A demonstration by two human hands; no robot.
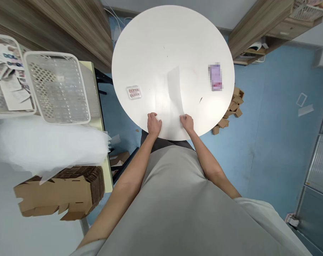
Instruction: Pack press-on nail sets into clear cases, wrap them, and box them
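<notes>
A thin translucent white sheet [174, 89] lies on the round white table in front of me, its right side raised and curving. My right hand [187, 123] is closed, pinching that side near the table's front edge. On the sheet's left side, my left hand [153, 125] rests with bent fingers, the thumb apart from them. Beyond my left hand sits a small clear plastic box [134, 92] with rows of small pinkish pieces inside. Farther off on the right lies a purple rectangular item [216, 77], blurred by pixelation.
The round table [174, 28] has a few dark specks on it. To my left, a side table carries a white plastic basket [62, 89], a pile of translucent sheets [52, 142] and stacked flat cardboard boxes [57, 192]. Small brown boxes [232, 106] lie on the floor at right.
</notes>
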